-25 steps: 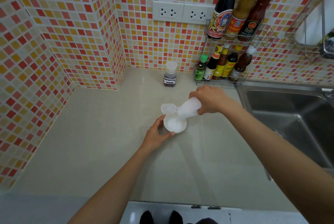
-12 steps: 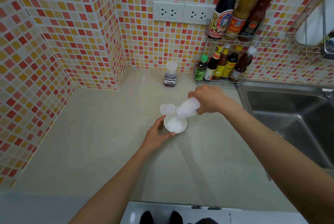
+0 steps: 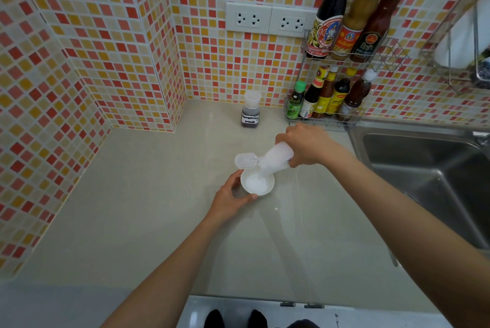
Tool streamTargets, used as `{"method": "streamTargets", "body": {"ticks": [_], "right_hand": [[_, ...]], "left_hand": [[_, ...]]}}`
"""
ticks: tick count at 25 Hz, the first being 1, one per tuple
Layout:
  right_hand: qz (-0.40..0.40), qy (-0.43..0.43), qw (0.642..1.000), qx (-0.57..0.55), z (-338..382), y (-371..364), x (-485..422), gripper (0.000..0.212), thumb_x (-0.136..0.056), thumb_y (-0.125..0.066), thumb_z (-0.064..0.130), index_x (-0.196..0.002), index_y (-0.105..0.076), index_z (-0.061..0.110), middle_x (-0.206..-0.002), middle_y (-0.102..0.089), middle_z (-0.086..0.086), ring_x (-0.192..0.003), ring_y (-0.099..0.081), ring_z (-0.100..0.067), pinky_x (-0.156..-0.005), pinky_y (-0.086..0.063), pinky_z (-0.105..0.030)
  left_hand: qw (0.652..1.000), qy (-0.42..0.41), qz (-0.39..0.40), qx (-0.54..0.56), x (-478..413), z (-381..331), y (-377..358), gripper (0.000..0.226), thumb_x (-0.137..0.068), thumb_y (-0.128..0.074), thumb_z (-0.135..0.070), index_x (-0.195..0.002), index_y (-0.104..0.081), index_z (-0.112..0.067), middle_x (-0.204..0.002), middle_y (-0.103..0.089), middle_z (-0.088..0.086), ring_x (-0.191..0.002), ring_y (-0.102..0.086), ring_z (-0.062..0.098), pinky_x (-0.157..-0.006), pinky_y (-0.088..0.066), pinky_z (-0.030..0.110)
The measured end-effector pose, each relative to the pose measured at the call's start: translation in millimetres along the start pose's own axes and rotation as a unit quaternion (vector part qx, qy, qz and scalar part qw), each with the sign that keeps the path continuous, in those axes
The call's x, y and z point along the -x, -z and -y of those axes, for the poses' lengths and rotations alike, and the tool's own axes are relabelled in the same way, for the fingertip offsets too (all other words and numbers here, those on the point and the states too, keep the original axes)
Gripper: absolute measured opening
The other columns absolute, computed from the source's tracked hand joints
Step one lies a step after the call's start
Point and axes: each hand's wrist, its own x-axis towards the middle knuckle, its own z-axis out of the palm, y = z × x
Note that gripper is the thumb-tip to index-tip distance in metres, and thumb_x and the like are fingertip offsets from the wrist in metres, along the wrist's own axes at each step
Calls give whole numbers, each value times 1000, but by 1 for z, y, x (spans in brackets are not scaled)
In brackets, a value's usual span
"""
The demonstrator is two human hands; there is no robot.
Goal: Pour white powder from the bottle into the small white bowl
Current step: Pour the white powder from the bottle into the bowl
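A small white bowl [image 3: 268, 187] sits on the pale counter and has white powder in it. My left hand [image 3: 230, 200] cups the bowl's left and near side, thumb and fingers touching its rim. My right hand [image 3: 309, 145] grips the base of a translucent bottle [image 3: 275, 158] with white powder inside. The bottle is tipped down to the left, its mouth over the bowl's far rim. Its flip lid [image 3: 244, 160] hangs open to the left of the mouth.
A small bottle labelled seasoning sauce [image 3: 250, 113] stands behind near the tiled wall. A wire rack of sauce bottles [image 3: 325, 101] is at the back right. A steel sink [image 3: 429, 174] lies to the right. The counter's front edge [image 3: 291, 298] is close to me.
The bottle and my right hand have shifted very slightly left and up over the bowl. My left hand stays on the bowl.
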Motion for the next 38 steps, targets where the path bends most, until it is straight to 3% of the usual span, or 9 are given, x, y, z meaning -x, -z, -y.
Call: {"method": "streamTargets", "body": {"ticks": [10,17,21,24,28,34,38], "right_hand": [[4,1,1000,14,1,5,1,59,-73,-76,35,-126,-50,30,-116,-59,-4,-109,-52,-27,-66,-39,-33],[9,3,1000,13,2,7,1,60,-75,-76,34,-128,-49,30,-117,-59,-5,-110,-51,-26,-66,-39,-33],[5,5,1000,12,2,7,0,60,-74,-77,34,-127,-49,30,-116,-59,-5,-110,-51,-26,-67,-40,-33],[-4,9,1000,12,2,5,0,58,-73,-76,36,-125,-51,30,-114,-60,-4,-108,-52,-26,-68,-41,-34],[-11,13,1000,12,1,3,-1,58,-71,-77,36,-123,-52,30,-112,-60,-4,-105,-52,-26,-66,-41,-34],[-18,15,1000,7,1,1,-1,59,-71,-78,35,-123,-52,30,-113,-61,-3,-106,-52,-26,-65,-40,-34],[-15,11,1000,2,0,0,0,58,-72,-78,34,-124,-52,29,-114,-61,-2,-106,-52,-26,-67,-42,-35]], "left_hand": [[1000,-4,3,-2,-2,4,0,77,-70,-81,-33,-136,-42,-41,-129,-54,-21,-118,-48,-2,-87,-34,6],[1000,1,0,-9,-1,3,0,72,-68,-82,-35,-125,-41,-54,-119,-52,-35,-109,-47,-18,-78,-37,-4],[1000,1,-1,-5,-2,5,0,77,-68,-82,-36,-133,-42,-44,-123,-54,-27,-112,-48,-10,-82,-35,2],[1000,2,-3,-6,-2,4,0,75,-66,-82,-41,-130,-43,-49,-120,-53,-35,-111,-48,-15,-82,-35,1],[1000,4,-2,-5,-3,6,0,77,-66,-81,-41,-132,-43,-45,-121,-53,-32,-111,-48,-13,-84,-36,6],[1000,8,-1,-9,-2,5,0,73,-66,-81,-42,-129,-43,-49,-116,-52,-39,-107,-44,-24,-77,-38,1],[1000,5,-2,-7,-3,4,0,75,-63,-80,-46,-129,-45,-46,-118,-54,-35,-110,-47,-18,-81,-37,5]]}}
